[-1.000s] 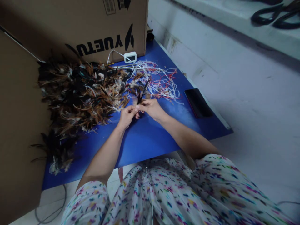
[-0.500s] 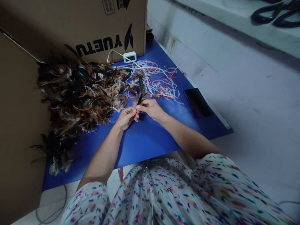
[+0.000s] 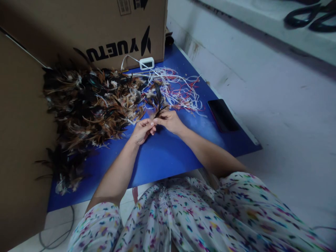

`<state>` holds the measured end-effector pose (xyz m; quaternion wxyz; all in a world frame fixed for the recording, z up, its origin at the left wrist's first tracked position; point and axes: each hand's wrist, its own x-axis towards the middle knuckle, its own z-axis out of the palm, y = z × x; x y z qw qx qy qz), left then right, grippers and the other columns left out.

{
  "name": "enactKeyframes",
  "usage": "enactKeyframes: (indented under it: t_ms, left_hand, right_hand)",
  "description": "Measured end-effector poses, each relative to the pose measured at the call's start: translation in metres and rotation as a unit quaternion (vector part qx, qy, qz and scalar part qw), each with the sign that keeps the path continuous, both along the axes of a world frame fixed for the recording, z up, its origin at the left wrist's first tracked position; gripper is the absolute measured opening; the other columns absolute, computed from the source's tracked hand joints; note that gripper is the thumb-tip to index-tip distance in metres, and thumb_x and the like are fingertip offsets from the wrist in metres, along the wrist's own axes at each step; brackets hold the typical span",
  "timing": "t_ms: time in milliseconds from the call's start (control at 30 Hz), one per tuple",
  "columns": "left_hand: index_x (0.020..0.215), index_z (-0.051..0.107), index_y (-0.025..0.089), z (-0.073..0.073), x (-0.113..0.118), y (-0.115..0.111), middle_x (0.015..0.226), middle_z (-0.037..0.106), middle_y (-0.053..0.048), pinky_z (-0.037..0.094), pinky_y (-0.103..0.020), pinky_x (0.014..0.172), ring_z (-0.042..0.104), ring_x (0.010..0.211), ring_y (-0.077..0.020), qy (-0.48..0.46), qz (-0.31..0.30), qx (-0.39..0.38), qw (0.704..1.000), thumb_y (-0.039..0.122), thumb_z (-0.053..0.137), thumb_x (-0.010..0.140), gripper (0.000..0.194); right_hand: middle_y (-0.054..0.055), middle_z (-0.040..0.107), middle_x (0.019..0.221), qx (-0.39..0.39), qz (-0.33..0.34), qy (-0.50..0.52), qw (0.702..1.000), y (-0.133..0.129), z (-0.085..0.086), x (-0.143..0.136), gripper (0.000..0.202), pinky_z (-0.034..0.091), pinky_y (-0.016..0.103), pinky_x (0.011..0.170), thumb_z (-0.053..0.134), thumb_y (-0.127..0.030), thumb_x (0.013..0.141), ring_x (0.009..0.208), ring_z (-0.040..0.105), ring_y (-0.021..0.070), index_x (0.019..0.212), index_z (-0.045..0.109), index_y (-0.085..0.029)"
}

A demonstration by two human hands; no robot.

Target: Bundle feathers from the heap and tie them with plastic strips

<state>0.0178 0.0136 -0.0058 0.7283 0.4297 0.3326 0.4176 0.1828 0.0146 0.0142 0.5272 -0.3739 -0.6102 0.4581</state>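
Feather bunch [image 3: 158, 99], head view: dark, upright, raised over the middle of the table [image 3: 170, 157], its tips pointing to the far edge. My right hand [image 3: 170, 121] pinches it low, between thumb and fingers. My left hand [image 3: 143, 131] has its thumb and fingertips closed at the base, touching the right thumb; whether anything fine lies between them I cannot tell.

Handling, in my judgement: very light, soft and easily bent along the vanes, stiffer at the quills, which may slip or roll under a loose pinch. Proper hold is at the quill ends; gripping higher would crease the plumes.

Containers: a cardboard box [image 3: 123, 28] stands at the far edge, its lettering inverted; contents not visible. Cardboard [image 3: 23, 126] also lines the left edge; I cannot tell whether it is a box. The feather pile [image 3: 91, 108] lies loose from the far left corner towards the near left corner. Tangled ribbons [image 3: 183, 89] lie nearer the right edge, uncontained.
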Motion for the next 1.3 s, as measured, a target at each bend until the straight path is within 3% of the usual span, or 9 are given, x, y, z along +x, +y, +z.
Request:
enactKeyframes:
  t_ms: [200, 400, 700, 867, 1000, 1100, 1200, 1300]
  left_hand:
    - [0.067, 0.063, 0.014, 0.004, 0.002, -0.001, 0.054, 0.061, 0.004, 0.045, -0.019, 0.046, 0.049, 0.042, -0.0042, 0.008, 0.036, 0.018, 0.999, 0.046, 0.091, 0.058, 0.044]
    - [0.072, 0.067, 0.015, 0.003, 0.002, 0.003, 0.054, 0.06, 0.005, 0.044, -0.017, 0.047, 0.049, 0.044, -0.0036, -0.026, 0.111, 0.017, 0.993, 0.04, 0.09, 0.061, 0.036]
    - [0.076, 0.065, 0.016, 0.004, 0.002, 0.008, 0.057, 0.057, 0.005, 0.041, -0.018, 0.047, 0.047, 0.046, -0.0033, -0.057, 0.177, 0.004, 0.983, 0.032, 0.082, 0.073, 0.023]
    - [0.076, 0.064, 0.017, 0.004, 0.003, 0.009, 0.057, 0.056, 0.006, 0.04, -0.018, 0.047, 0.047, 0.046, -0.0036, -0.081, 0.183, 0.002, 0.98, 0.032, 0.082, 0.075, 0.024]
    - [0.076, 0.063, 0.017, 0.002, 0.004, 0.011, 0.058, 0.056, 0.006, 0.039, -0.018, 0.046, 0.046, 0.046, -0.0034, -0.091, 0.184, 0.0, 0.979, 0.032, 0.083, 0.074, 0.024]
    - [0.077, 0.063, 0.017, 0.001, 0.004, 0.012, 0.058, 0.056, 0.006, 0.039, -0.018, 0.046, 0.046, 0.046, -0.0033, -0.087, 0.181, 0.004, 0.98, 0.032, 0.082, 0.076, 0.024]
    - [0.078, 0.063, 0.017, 0.001, 0.004, 0.012, 0.058, 0.055, 0.006, 0.039, -0.018, 0.047, 0.046, 0.046, -0.0035, -0.087, 0.178, 0.007, 0.98, 0.032, 0.08, 0.079, 0.022]
    - [0.077, 0.063, 0.018, -0.001, 0.004, 0.013, 0.058, 0.055, 0.006, 0.04, -0.019, 0.047, 0.046, 0.046, -0.0038, -0.085, 0.177, 0.005, 0.981, 0.031, 0.079, 0.079, 0.021]
  right_hand:
    - [0.001, 0.061, 0.072, -0.017, -0.015, -0.006, 1.0, 0.003, -0.01, 0.0, 0.042, 0.044, 0.029, 0.068, 0.081, -0.057, 0.07, 0.067, 0.053, 0.0119, 0.063, 0.068, -0.017]
    - [0.0, 0.068, 0.08, -0.085, 0.013, 0.022, 0.996, 0.008, -0.016, 0.003, 0.042, 0.048, 0.029, 0.073, 0.085, -0.047, 0.064, 0.072, 0.06, 0.0122, 0.091, 0.071, -0.018]
    - [-0.001, 0.065, 0.072, -0.054, -0.096, -0.087, 0.99, 0.019, -0.034, 0.006, 0.02, 0.045, 0.028, 0.068, 0.066, -0.03, 0.073, 0.065, 0.056, 0.0111, 0.087, 0.071, -0.018]
    - [0.002, 0.068, 0.079, -0.006, -0.137, -0.112, 0.984, 0.025, -0.026, 0.012, 0.017, 0.047, 0.03, 0.072, 0.062, -0.025, 0.076, 0.071, 0.059, 0.0133, 0.087, 0.072, -0.018]
    - [0.004, 0.07, 0.084, 0.023, -0.205, -0.19, 0.96, 0.042, -0.004, 0.022, 0.019, 0.049, 0.032, 0.075, 0.059, -0.018, 0.078, 0.07, 0.059, 0.0141, 0.089, 0.074, -0.016]
    - [0.006, 0.072, 0.089, 0.013, -0.232, -0.301, 0.925, 0.063, 0.008, 0.028, 0.024, 0.049, 0.033, 0.078, 0.057, -0.011, 0.078, 0.072, 0.061, 0.0156, 0.093, 0.076, -0.015]
    - [0.007, 0.072, 0.088, -0.003, -0.234, -0.363, 0.902, 0.086, 0.006, 0.027, 0.023, 0.049, 0.035, 0.083, 0.057, -0.008, 0.078, 0.077, 0.063, 0.0181, 0.088, 0.077, -0.014]
    - [0.008, 0.072, 0.087, -0.012, -0.217, -0.405, 0.888, 0.102, -0.005, 0.02, 0.013, 0.049, 0.036, 0.082, 0.064, -0.015, 0.082, 0.08, 0.063, 0.0204, 0.087, 0.076, -0.015]
